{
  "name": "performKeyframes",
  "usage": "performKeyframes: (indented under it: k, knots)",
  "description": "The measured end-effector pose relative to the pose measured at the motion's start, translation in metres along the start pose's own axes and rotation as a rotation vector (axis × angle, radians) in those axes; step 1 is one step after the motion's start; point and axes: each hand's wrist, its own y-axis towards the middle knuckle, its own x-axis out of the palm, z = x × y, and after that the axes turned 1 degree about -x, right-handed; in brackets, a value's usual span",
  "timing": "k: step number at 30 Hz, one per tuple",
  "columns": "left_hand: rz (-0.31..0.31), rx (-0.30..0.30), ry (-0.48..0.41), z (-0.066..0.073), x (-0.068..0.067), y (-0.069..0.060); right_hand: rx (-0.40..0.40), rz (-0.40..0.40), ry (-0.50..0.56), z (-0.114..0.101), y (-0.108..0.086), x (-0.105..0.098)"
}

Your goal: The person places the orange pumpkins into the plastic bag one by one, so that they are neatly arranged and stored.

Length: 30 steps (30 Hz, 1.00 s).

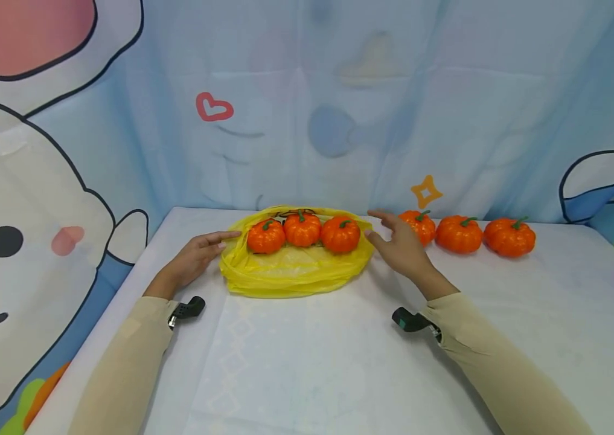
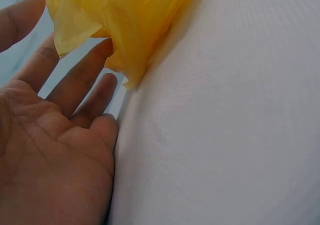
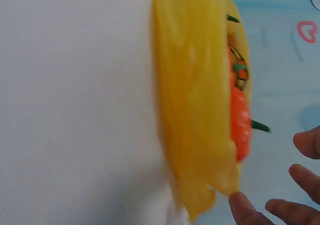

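A yellow plastic bag [image 1: 285, 275] lies on the table, its mouth spread wide. Three small orange pumpkins with green stems sit in a row in it: a left one [image 1: 265, 237], a middle one [image 1: 302, 229] and a right one [image 1: 341, 235]. At the bag's left edge is my left hand [image 1: 189, 263], fingers extended; in the left wrist view fingertips reach behind the yellow plastic [image 2: 135, 25]. My right hand [image 1: 403, 251] is spread at the bag's right edge, thumb and fingers apart. In the right wrist view a pumpkin [image 3: 241, 122] shows past the bag's side.
Three more pumpkins stand right of my right hand: a near one [image 1: 419, 226] partly covered by that hand, a middle one [image 1: 459, 234] and a far one [image 1: 509, 237]. The white table [image 1: 312, 362] ends at a printed blue curtain [image 1: 285, 151].
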Motion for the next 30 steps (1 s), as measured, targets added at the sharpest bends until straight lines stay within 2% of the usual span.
performKeyframes:
  k: [5, 8, 10, 13, 16, 23, 30]
  knots:
    - [-0.002, -0.003, 0.042, 0.003, 0.001, 0.0, -0.102, 0.226, -0.09, 0.007, -0.007, -0.029]
    - [-0.002, -0.008, 0.065, 0.002, 0.0, -0.002, -0.07, 0.293, -0.098, 0.015, -0.01, -0.043]
    - [-0.001, -0.014, 0.073, 0.001, -0.001, -0.002, 0.0, 0.304, -0.107, 0.022, -0.011, -0.05]
    - [-0.005, -0.02, 0.092, 0.0, -0.001, -0.002, 0.098, 0.287, -0.125, 0.033, -0.012, -0.057]
    - [-0.009, -0.013, 0.089, 0.0, -0.001, -0.003, 0.142, 0.246, -0.149, 0.044, -0.01, -0.058]
    - [-0.026, 0.009, 0.079, -0.001, -0.001, -0.004, 0.136, 0.128, -0.147, 0.059, -0.004, -0.053]
    - [-0.024, 0.014, 0.083, 0.0, -0.001, -0.004, 0.143, 0.087, -0.157, 0.064, 0.0, -0.052]
